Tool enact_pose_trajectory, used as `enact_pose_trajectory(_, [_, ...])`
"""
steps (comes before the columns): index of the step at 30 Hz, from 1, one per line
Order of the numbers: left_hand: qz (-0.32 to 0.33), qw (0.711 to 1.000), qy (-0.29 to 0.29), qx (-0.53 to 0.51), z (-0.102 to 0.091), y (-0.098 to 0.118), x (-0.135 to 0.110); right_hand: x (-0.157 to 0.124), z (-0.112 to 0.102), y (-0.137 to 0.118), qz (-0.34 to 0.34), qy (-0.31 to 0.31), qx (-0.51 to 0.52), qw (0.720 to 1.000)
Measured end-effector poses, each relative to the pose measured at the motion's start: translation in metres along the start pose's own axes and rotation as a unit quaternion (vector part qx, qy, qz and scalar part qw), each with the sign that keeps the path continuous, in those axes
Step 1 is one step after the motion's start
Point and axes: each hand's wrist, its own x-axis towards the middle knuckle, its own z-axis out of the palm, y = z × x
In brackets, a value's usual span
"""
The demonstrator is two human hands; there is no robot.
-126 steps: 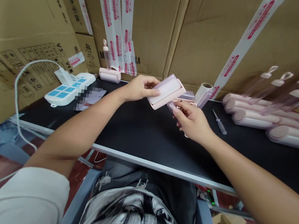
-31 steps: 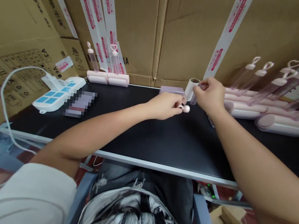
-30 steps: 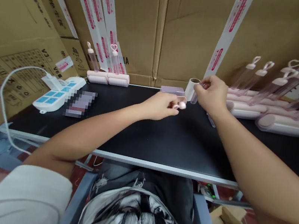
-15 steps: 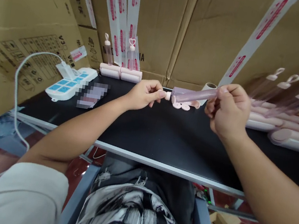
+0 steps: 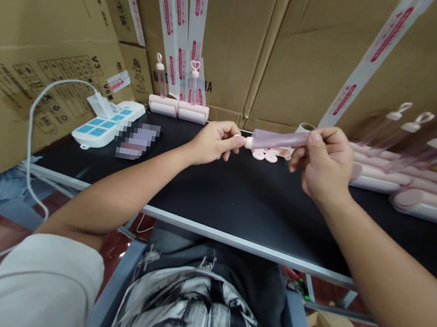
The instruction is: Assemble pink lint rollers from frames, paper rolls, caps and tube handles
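Note:
In the head view, my left hand (image 5: pixel 218 142) pinches a small pale pink cap (image 5: pixel 248 143) over the middle of the table. My right hand (image 5: pixel 326 161) grips the far end of a clear purplish tube (image 5: pixel 282 140), which lies almost level. The tube's left end meets the cap; whether the cap sits inside it I cannot tell. My left fingers hide the cap's outer end. Below the tube, small pale pink discs (image 5: pixel 265 155) rest on the black table (image 5: pixel 233 199). Behind it stands a white roll (image 5: pixel 305 127), partly hidden by my right hand.
Several tubes with heart-loop caps (image 5: pixel 416 122) stand on pink bases at the right. Two similar tubes (image 5: pixel 194 82) stand at the back left. A white power strip (image 5: pixel 106 125) with a cable and a blurred-out flat object (image 5: pixel 138 141) lie at the left. Cardboard (image 5: pixel 320 47) walls the back.
My right hand has moved left with the tube, bringing its end up against the cap. My left hand has shifted slightly right, still pinching the cap.

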Motion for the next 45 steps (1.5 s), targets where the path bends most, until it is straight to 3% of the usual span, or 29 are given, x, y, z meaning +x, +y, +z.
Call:
enact_pose_trajectory(5, [-0.032,0.998,0.038,-0.038,-0.001,-0.001,0.001,-0.002,-0.002,0.003,0.019,-0.071,-0.013,0.997])
enact_pose_trajectory(9, [-0.046,0.997,0.038,-0.046,0.0,-0.001,0.002,-0.009,0.005,0.007,0.089,-0.149,-0.021,0.985])
enact_pose_trajectory(11, [-0.05,0.997,0.045,-0.046,-0.001,-0.002,0.002,-0.011,0.009,0.01,0.107,-0.134,-0.022,0.985])
enact_pose_trajectory(16, [-0.097,0.994,0.041,-0.005,-0.005,-0.009,0.005,-0.004,0.006,0.013,0.076,-0.044,-0.012,0.996])
enact_pose_trajectory(20, [-0.15,0.988,0.043,0.016,-0.004,-0.014,0.006,0.001,0.001,0.014,0.076,-0.026,0.01,0.997])
enact_pose_trajectory(31, [-0.166,0.981,0.078,-0.058,-0.003,-0.001,0.004,-0.002,0.002,0.017,0.038,-0.055,-0.018,0.998])
enact_pose_trajectory(40, [-0.134,0.989,-0.012,-0.066,-0.004,-0.008,0.002,-0.001,0.0,0.023,0.009,-0.082,-0.016,0.996])
enact_pose_trajectory(45, [-0.11,0.993,-0.03,0.013,-0.003,-0.01,0.0,-0.002,-0.006,0.026,-0.045,-0.138,-0.111,0.983])
